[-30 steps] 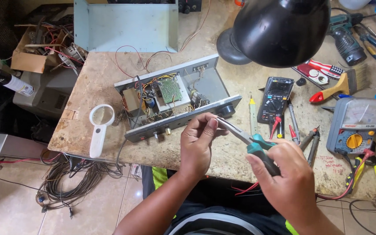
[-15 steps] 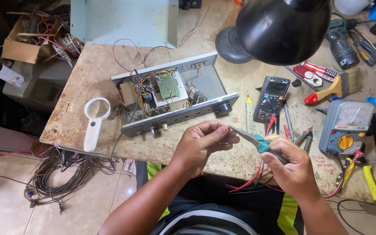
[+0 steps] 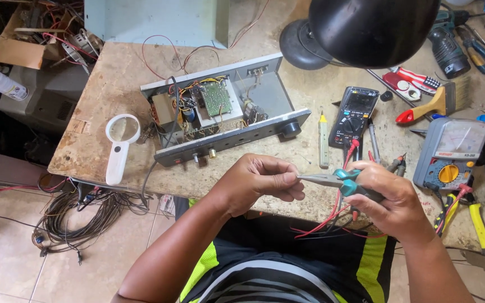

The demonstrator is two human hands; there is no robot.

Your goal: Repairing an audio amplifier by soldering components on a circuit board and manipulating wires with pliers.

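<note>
Right hand (image 3: 391, 196) clamped on teal-handled pliers (image 3: 332, 180) over the workbench's (image 3: 108, 73) near edge; left hand (image 3: 259, 182) pinching their tips.

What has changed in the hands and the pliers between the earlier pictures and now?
Both hands moved lower, toward the person's body and off the open metal chassis. The teal-handled long-nose pliers turned from slanted to nearly level. The right hand still grips the handles; the left hand still pinches at the tips, though what it pinches cannot be seen. The white magnifying glass and black multimeter stayed put.
</note>
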